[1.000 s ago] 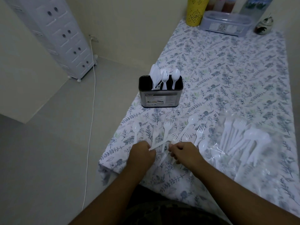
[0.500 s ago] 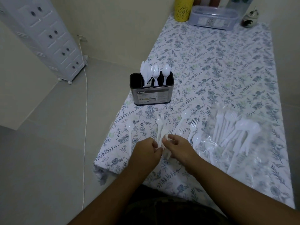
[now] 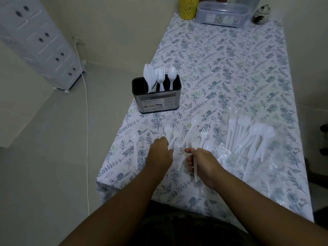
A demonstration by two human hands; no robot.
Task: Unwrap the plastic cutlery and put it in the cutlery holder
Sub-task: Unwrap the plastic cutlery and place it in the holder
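Note:
A dark metal cutlery holder stands near the table's left edge with several white plastic forks and spoons upright in it. Loose wrapped white forks and spoons lie in a row on the floral tablecloth in front of it. My right hand is closed on a white fork, whose handle points toward me. My left hand rests close beside it on the cloth, fingers curled over the clear wrapper; what it grips is hidden. A clear plastic bag with more white cutlery lies to the right.
At the table's far end stand a yellow cup, a clear lidded box and a small round jar. A white drawer unit and a white cable are on the floor at left. The table's left edge is near my left hand.
My hands, joined on one piece before, have drawn slightly apart. My right hand now holds a fork with its handle toward me. The view has tilted down a little.

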